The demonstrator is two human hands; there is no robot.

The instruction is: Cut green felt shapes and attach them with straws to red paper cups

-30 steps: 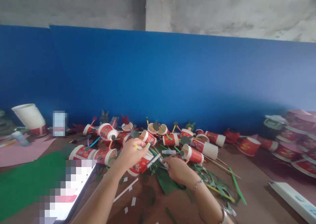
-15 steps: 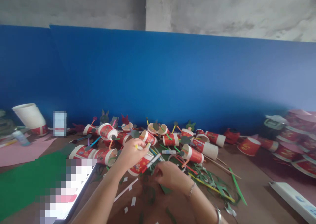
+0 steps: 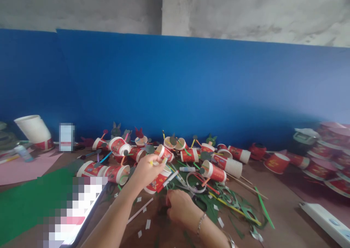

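My left hand (image 3: 147,171) is closed in a pinch above a red-and-white paper cup (image 3: 155,182). A small pale piece shows at its fingertips and a bit of yellow between the fingers; I cannot make out what it is. A marker with a red cap (image 3: 168,180) lies against that cup. My right hand (image 3: 182,206) is low over the brown tabletop, fingers curled down beside green paper scraps (image 3: 207,200). Its fingertips are mostly hidden, so whatever they hold does not show. Small white paper bits (image 3: 148,224) and a pale stick (image 3: 140,210) lie between my arms.
Several decorated paper cups (image 3: 214,170) lie along the back by a blue panel (image 3: 175,87). A phone (image 3: 82,211) and green sheet (image 3: 24,204) are at left. A power strip (image 3: 325,220) and stacked red cups (image 3: 319,167) are at right. A tape roll (image 3: 196,190) lies mid-table.
My right hand has moved down and slightly left, uncovering the tape roll and more green scraps. My left hand has stayed almost in place, still pinched.
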